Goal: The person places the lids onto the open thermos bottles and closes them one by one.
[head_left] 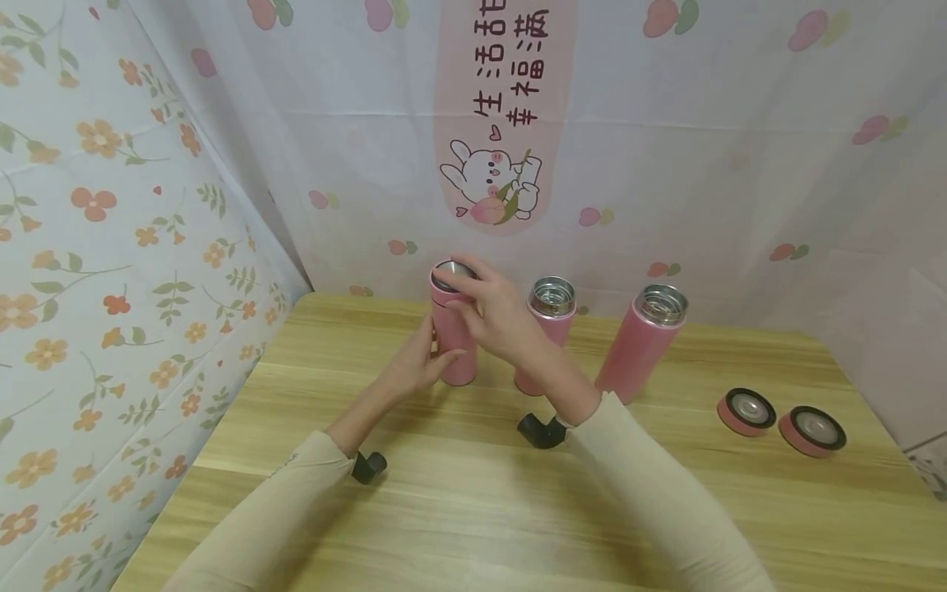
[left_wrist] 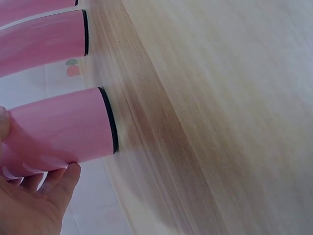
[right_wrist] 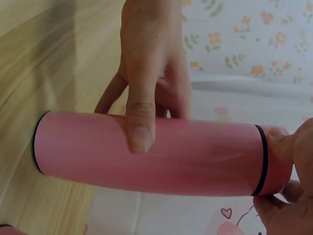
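Observation:
A pink thermos (head_left: 455, 349) with a dark band at its base stands upright near the back of the wooden table. My left hand (head_left: 416, 362) holds its body, thumb on one side and fingers around the other; the right wrist view shows that thumb along the pink wall. Up top, my right hand (head_left: 497, 312) grips the thermos's lid (right_wrist: 278, 169), which sits on the body above a black ring. In the left wrist view the thermos's lower part (left_wrist: 63, 127) shows, its base close to the tabletop.
Two more pink thermoses, a middle one (head_left: 551, 329) and a right one (head_left: 638, 349), stand lidless with steel mouths showing. Two loose lids (head_left: 747, 413) lie at the right of the table (head_left: 459, 510). A printed curtain (head_left: 355, 148) hangs behind the table's back edge.

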The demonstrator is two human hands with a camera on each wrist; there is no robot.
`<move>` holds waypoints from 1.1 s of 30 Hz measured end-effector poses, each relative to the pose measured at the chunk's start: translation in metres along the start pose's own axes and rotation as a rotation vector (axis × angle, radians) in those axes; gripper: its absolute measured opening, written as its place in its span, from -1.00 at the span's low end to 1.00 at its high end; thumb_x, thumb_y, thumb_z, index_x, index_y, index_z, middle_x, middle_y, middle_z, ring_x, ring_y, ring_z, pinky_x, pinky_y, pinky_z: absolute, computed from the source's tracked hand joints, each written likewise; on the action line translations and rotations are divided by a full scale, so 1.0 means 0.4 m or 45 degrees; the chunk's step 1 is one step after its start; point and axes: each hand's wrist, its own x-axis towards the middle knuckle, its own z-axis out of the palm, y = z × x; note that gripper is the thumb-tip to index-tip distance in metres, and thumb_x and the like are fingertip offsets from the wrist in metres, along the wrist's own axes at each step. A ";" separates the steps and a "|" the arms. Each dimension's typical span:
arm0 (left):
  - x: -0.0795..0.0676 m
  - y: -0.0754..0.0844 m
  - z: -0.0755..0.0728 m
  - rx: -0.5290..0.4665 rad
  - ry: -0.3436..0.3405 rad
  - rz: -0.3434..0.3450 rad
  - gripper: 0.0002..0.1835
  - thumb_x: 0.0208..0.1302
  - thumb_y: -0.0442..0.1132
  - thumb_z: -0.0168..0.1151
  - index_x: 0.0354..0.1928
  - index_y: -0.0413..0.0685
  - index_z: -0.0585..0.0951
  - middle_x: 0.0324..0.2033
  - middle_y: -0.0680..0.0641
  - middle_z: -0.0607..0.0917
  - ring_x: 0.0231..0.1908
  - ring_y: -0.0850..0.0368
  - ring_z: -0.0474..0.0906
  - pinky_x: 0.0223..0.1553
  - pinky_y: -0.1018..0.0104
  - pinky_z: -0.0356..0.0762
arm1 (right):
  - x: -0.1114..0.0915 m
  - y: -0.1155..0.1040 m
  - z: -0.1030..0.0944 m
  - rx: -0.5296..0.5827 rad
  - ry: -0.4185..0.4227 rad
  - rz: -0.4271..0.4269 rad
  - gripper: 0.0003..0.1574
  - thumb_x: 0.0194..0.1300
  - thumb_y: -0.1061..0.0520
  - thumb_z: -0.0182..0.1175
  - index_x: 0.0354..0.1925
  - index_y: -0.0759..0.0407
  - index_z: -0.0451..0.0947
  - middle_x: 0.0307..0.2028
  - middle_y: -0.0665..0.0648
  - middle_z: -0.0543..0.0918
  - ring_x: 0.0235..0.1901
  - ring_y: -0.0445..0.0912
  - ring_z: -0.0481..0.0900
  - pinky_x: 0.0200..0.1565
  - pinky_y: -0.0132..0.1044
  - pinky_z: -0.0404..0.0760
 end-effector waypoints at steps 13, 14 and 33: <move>0.003 0.000 0.002 -0.107 -0.008 0.043 -0.16 0.26 -0.32 0.21 0.42 -0.01 -0.10 0.24 -0.06 0.29 0.15 0.07 0.32 0.01 0.16 0.45 | 0.005 -0.051 0.029 -0.272 0.065 0.235 -0.54 0.23 0.23 0.23 0.12 0.07 0.54 0.12 0.26 0.42 0.06 0.12 0.39 0.11 -0.13 0.36; 0.004 0.000 0.001 -0.105 -0.007 0.051 -0.15 0.26 -0.32 0.21 0.42 -0.01 -0.11 0.24 -0.06 0.29 0.16 0.06 0.32 0.02 0.16 0.44 | 0.006 -0.056 0.030 -0.296 0.064 0.257 -0.53 0.23 0.23 0.23 0.13 0.06 0.54 0.12 0.26 0.42 0.05 0.12 0.40 0.10 -0.12 0.37; 0.008 -0.001 0.001 -0.041 -0.010 0.056 -0.14 0.29 -0.25 0.18 0.44 0.09 -0.16 0.34 0.03 0.14 0.24 0.13 0.20 0.08 0.18 0.38 | 0.003 -0.079 0.037 -0.451 0.039 0.358 -0.52 0.25 0.12 0.22 0.15 -0.04 0.49 0.14 0.27 0.34 -0.01 0.19 0.33 -0.01 -0.06 0.40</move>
